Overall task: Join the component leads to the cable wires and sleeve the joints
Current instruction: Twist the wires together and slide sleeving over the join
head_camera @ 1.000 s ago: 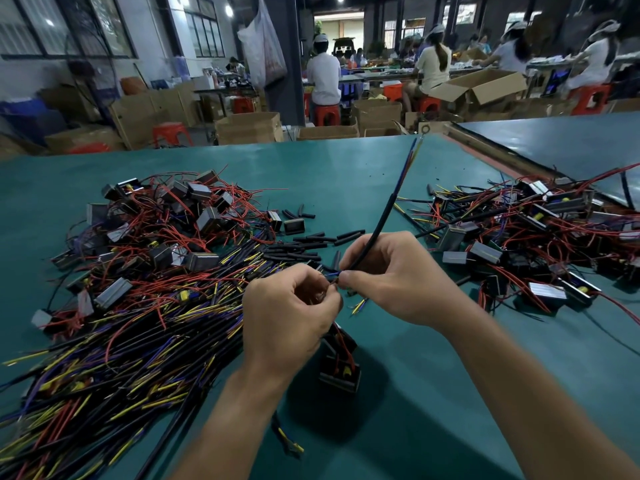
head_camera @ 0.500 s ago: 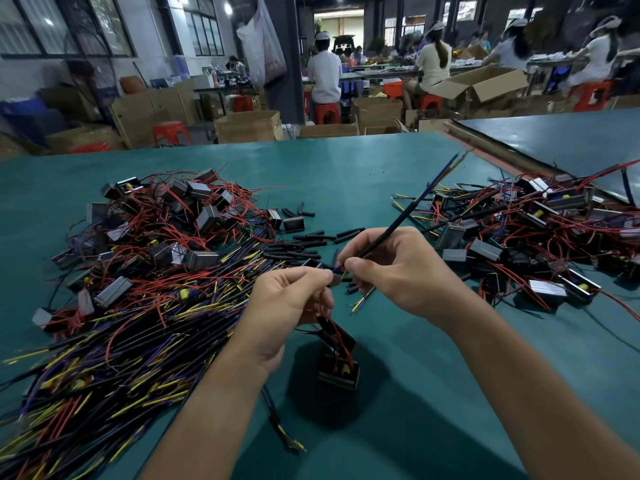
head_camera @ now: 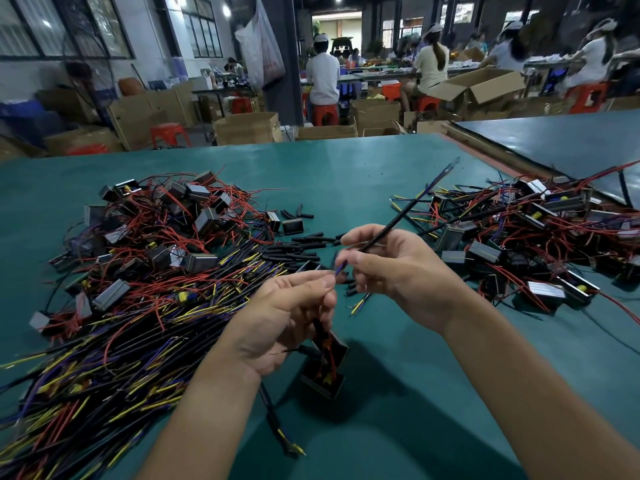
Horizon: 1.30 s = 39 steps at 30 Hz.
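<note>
Cable (head_camera: pixel 401 216), black, is gripped in the right hand (head_camera: pixel 405 271) with fingers curled round it; its far end sticks up and away to the right over the table (head_camera: pixel 415 410), and a bared blue wire (head_camera: pixel 341 266) pokes out toward the left hand (head_camera: pixel 284 317). Left hand is closed in a thumb-and-forefinger pinch just beside the blue wire tip, and the component (head_camera: pixel 325 372) hangs below it by its red leads, held above the table. Step is judged to be bringing lead and wire together for the twist. To do it well, the bare ends should be laid side by side and overlapped before twisting, the cable kept steady, and the component's weight kept off the joint; a sleeve should be ready before the twist is closed. Loose black sleeves (head_camera: pixel 298 252) lie just beyond the hands, within easy reach. Cable pile (head_camera: pixel 114 351) is at the left, a heap of components (head_camera: pixel 180 216) behind it, and a second heap (head_camera: pixel 536 237) at the right. Hard to make out: what exactly is pinched in the left fingertips, whether lead and wire touch yet, and whether a sleeve is already on; the component is blurred and partly hidden by the left hand.
</note>
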Available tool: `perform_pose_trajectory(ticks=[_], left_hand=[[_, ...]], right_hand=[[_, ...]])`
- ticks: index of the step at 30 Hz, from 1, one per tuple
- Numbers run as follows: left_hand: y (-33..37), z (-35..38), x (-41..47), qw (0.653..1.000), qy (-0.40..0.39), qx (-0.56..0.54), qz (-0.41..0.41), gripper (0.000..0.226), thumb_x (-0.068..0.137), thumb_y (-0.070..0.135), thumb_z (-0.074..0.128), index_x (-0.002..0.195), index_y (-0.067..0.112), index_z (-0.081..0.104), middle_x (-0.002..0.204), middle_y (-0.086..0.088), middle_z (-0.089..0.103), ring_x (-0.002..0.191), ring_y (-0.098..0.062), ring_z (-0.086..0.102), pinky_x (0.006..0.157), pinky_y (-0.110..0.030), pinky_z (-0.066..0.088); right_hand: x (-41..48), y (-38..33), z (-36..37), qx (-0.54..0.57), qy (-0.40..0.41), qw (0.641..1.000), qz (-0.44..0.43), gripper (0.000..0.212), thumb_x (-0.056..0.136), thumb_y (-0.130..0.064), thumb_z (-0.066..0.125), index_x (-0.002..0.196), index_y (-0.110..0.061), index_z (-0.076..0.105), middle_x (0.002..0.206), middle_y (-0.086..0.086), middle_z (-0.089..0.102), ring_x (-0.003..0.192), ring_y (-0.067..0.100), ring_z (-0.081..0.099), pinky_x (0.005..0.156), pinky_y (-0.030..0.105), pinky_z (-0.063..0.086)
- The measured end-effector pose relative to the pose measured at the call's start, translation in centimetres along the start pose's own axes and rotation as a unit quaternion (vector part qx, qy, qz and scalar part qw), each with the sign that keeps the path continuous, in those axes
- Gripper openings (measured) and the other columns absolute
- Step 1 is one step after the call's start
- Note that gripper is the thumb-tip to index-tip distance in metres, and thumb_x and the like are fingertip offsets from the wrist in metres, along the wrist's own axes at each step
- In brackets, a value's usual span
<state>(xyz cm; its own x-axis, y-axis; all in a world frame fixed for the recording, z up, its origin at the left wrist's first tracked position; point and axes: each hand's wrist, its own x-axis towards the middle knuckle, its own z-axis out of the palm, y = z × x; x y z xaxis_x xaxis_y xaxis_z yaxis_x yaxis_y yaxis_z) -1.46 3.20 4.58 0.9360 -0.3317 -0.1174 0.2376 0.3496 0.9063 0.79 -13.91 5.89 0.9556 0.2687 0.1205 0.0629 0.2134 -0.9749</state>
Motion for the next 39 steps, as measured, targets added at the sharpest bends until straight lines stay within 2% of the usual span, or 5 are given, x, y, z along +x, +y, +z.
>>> perform_pose_trajectory(ticks=[14,20,24,30,39], left_hand=[[-0.3,0.5,-0.3,0.998,0.007,0.055,0.009,0.018,0.068,0.019,0.07,0.085,0.013,0.074,0.072,-0.007,0.073,0.052,-0.016,0.067,0.049,-0.023,0.054],[-0.3,0.9,-0.2,0.992,0.049,0.11,0.03,0.02,0.068,0.023,0.072,0.086,0.013,0.075,0.078,-0.009,0.074,0.051,-0.019,0.067,0.05,-0.022,0.053],[-0.5,1.2,-0.1,0.984,0.088,0.132,0.078,0.012,0.079,0.007,0.07,0.078,0.015,0.078,0.079,-0.01,0.075,0.054,-0.019,0.069,0.053,-0.023,0.054],[-0.8,1.1,0.1,0.97,0.116,0.152,0.152,0.025,0.083,-0.005,0.066,0.07,0.012,0.077,0.068,-0.011,0.072,0.049,-0.018,0.065,0.057,-0.029,0.057],[-0.7,1.0,0.1,0.97,0.1,0.152,0.159,0.019,0.081,0.001,0.07,0.072,0.015,0.079,0.066,-0.008,0.072,0.051,-0.017,0.065,0.055,-0.024,0.056]], right_hand=[[0.2,-0.1,-0.5,0.129,-0.019,0.98,0.152,0.021,0.094,0.002,0.052,0.108,-0.012,0.058,0.074,0.003,0.068,0.06,0.011,0.056,0.06,0.023,0.055],[-0.2,-0.4,-0.2,0.045,-0.02,0.996,0.078,0.035,0.089,0.009,0.058,0.12,-0.006,0.052,0.071,0.003,0.066,0.056,0.014,0.059,0.056,0.022,0.052],[-0.2,-0.4,-0.3,-0.01,0.0,0.999,0.038,0.039,0.084,0.017,0.06,0.115,-0.006,0.053,0.072,0.004,0.066,0.058,0.014,0.06,0.064,0.026,0.053],[-0.2,-0.3,-0.4,-0.007,-0.001,0.999,0.042,0.031,0.085,0.011,0.064,0.11,-0.006,0.056,0.073,0.004,0.071,0.057,0.014,0.064,0.059,0.022,0.056],[-0.2,-0.5,-0.9,0.011,-0.017,0.999,0.046,0.035,0.086,0.008,0.064,0.117,-0.002,0.053,0.072,0.005,0.071,0.056,0.015,0.065,0.057,0.021,0.055]])
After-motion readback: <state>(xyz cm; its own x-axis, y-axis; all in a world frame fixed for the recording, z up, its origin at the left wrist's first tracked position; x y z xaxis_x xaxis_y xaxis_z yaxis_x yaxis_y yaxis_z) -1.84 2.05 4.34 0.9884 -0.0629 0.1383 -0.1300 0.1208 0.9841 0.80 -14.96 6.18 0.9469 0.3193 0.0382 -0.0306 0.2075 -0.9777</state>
